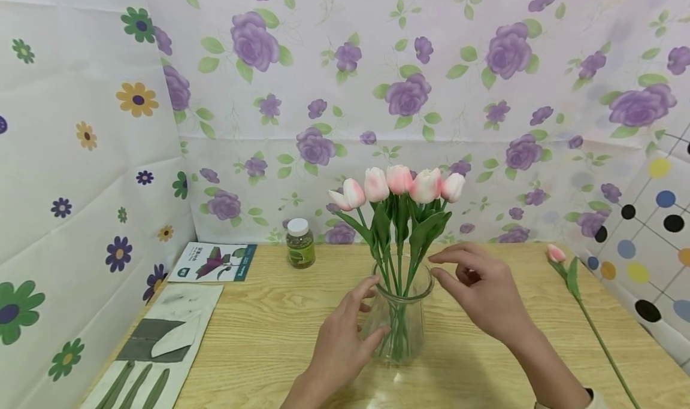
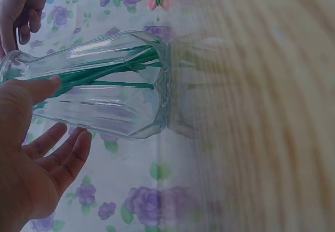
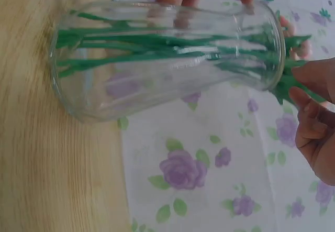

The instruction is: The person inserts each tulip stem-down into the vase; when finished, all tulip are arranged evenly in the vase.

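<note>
A clear glass vase stands upright on the table, with several pink-and-white tulips in it. Their green stems reach down through the glass in the left wrist view. My left hand is at the vase's left side, thumb in front and fingers spread loosely around the upper glass. At the right of the rim, my right hand has its thumb and forefinger apart beside the stems, the other fingers loosely bent. Nothing shows between that thumb and forefinger. One more tulip lies along the table's right side.
Back left of the vase is a jar with a white lid. A printed card and a pale sheet with green leaf shapes lie along the left. Flower-patterned cloth hangs behind the wooden table.
</note>
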A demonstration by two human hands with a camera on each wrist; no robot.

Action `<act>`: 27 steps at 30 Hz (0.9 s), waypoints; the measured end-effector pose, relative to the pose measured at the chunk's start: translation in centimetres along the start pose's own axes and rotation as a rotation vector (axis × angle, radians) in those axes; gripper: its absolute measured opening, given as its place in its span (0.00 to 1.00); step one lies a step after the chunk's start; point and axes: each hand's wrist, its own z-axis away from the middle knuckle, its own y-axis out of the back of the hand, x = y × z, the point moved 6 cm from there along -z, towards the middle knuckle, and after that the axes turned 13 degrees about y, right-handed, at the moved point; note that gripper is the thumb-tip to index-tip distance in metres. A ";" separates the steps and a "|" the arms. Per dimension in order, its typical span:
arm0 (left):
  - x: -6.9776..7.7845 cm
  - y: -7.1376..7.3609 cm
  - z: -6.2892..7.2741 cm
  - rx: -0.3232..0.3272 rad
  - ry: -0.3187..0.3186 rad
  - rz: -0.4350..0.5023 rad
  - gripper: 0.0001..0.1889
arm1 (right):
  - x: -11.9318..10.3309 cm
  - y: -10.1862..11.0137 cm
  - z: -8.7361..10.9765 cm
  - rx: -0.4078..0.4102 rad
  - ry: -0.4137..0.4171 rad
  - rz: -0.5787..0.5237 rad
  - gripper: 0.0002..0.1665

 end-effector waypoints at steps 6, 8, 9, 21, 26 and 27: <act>0.1 0.0 0.0 -0.006 -0.005 0.002 0.49 | 2.8 1.8 1.1 0.017 -0.208 -0.034 0.15; 0.1 0.0 0.0 -0.006 -0.004 -0.002 0.49 | 3.5 2.2 1.4 0.019 -0.248 -0.042 0.14; 0.1 0.0 0.0 -0.005 -0.004 -0.003 0.49 | 3.8 2.4 1.5 0.019 -0.263 -0.045 0.13; 0.3 0.1 0.0 0.004 -0.001 -0.003 0.48 | 7.5 4.5 3.6 0.013 -0.368 -0.027 0.14; 0.2 0.0 -0.1 -0.005 0.015 -0.009 0.49 | 8.7 5.4 4.4 0.014 -0.381 -0.046 0.15; 0.2 0.0 -0.1 -0.005 0.018 -0.012 0.49 | 8.9 5.6 4.6 0.013 -0.385 -0.049 0.15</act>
